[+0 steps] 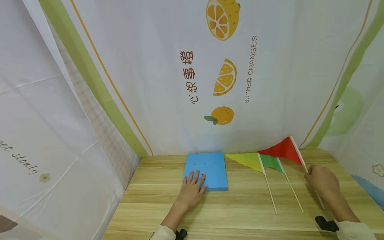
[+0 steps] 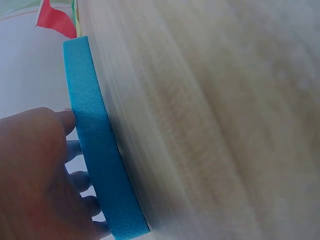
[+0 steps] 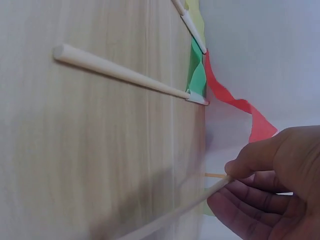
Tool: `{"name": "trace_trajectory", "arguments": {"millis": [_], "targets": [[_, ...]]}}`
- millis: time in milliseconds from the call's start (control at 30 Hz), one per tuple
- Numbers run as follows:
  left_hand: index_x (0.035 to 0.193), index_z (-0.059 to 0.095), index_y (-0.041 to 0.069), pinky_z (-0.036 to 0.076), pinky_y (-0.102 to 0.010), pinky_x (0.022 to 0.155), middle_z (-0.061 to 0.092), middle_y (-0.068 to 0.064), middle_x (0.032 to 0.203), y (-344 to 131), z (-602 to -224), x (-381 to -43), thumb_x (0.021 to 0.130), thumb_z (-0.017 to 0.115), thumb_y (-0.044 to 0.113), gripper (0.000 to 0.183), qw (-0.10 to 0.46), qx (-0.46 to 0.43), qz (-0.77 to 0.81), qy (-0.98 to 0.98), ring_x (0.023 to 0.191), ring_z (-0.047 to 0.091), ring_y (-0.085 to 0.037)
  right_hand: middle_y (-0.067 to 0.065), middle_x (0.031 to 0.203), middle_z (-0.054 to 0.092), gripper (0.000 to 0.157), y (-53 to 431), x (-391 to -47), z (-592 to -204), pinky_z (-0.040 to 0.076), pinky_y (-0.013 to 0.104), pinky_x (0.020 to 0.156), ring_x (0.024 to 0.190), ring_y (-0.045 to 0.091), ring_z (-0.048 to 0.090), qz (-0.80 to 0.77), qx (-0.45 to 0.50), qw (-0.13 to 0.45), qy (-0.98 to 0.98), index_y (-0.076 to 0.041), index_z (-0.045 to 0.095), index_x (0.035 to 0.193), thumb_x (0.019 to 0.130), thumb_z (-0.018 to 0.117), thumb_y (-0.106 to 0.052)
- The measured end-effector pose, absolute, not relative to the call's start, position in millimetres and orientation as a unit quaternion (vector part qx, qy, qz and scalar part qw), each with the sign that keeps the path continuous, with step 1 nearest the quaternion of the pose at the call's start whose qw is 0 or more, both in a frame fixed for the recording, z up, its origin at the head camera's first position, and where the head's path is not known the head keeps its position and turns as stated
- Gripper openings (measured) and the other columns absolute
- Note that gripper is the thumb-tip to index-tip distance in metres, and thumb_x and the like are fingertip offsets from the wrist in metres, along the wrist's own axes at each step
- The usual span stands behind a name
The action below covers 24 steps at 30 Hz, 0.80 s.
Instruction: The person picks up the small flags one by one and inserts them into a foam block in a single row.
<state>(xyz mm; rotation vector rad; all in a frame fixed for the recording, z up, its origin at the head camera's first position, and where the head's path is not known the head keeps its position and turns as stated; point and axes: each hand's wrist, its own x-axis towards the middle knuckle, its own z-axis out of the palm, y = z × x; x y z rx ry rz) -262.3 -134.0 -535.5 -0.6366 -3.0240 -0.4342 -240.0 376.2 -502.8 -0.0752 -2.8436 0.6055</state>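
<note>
A flat blue foam block (image 1: 217, 178) with several small holes in its top lies at the back middle of the table. My left hand (image 1: 192, 192) rests on its near left part, fingers spread and straight. In my right hand (image 1: 324, 181) the stick of a red pennant flag (image 1: 288, 148) is pinched between thumb and fingers, just below the cloth. The right wrist view shows that stick (image 3: 180, 207) slanting away from the table. To its left lie a green flag (image 1: 271, 162) and a yellow flag (image 1: 247, 160), sticks toward me; the red cloth overlaps the green one.
The wooden table (image 1: 240, 213) ends at a white curtain (image 1: 162, 100) printed with oranges, hanging along its back edge. More white cloth (image 1: 45, 100) hangs at the left side. Black straps sit at both wrists.
</note>
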Motion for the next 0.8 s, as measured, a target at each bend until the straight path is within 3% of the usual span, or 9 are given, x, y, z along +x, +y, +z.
{"name": "trace_trajectory", "arguments": {"millis": [333, 667, 800], "targets": [[0.166, 0.04, 0.015, 0.023, -0.068, 0.129, 0.028, -0.019, 0.176, -133.8, -535.0, -261.0, 0.115, 0.044, 0.045, 0.059, 0.013, -0.205, -0.133, -0.97, 0.163, 0.022, -0.045, -0.004, 0.059, 0.032, 0.039, 367.3, -240.5, -500.2, 0.023, 0.032, 0.049, 0.057, 0.016, 0.032, 0.203, -0.023, 0.179, -0.963, -0.019, 0.037, 0.061, 0.093, 0.057, -0.009], [0.167, 0.04, 0.015, 0.022, -0.067, 0.13, 0.027, -0.019, 0.176, -133.3, -531.6, -259.6, 0.115, 0.043, 0.045, 0.06, 0.009, -0.203, -0.135, -0.97, 0.164, 0.021, -0.045, -0.004, 0.059, 0.032, 0.037, 357.0, -241.2, -489.2, 0.022, 0.031, 0.05, 0.055, 0.016, 0.032, 0.199, -0.003, 0.219, -0.955, -0.017, 0.039, 0.064, 0.093, 0.059, -0.005], [0.166, 0.041, 0.015, 0.023, -0.068, 0.129, 0.028, -0.02, 0.175, -133.1, -530.9, -258.6, 0.115, 0.044, 0.045, 0.059, 0.011, -0.204, -0.135, -0.97, 0.163, 0.023, -0.046, -0.002, 0.058, 0.038, 0.03, 353.6, -242.1, -485.5, 0.025, 0.032, 0.049, 0.054, 0.017, 0.036, 0.198, 0.005, 0.236, -0.951, -0.012, 0.046, 0.068, 0.093, 0.061, -0.004]]}}
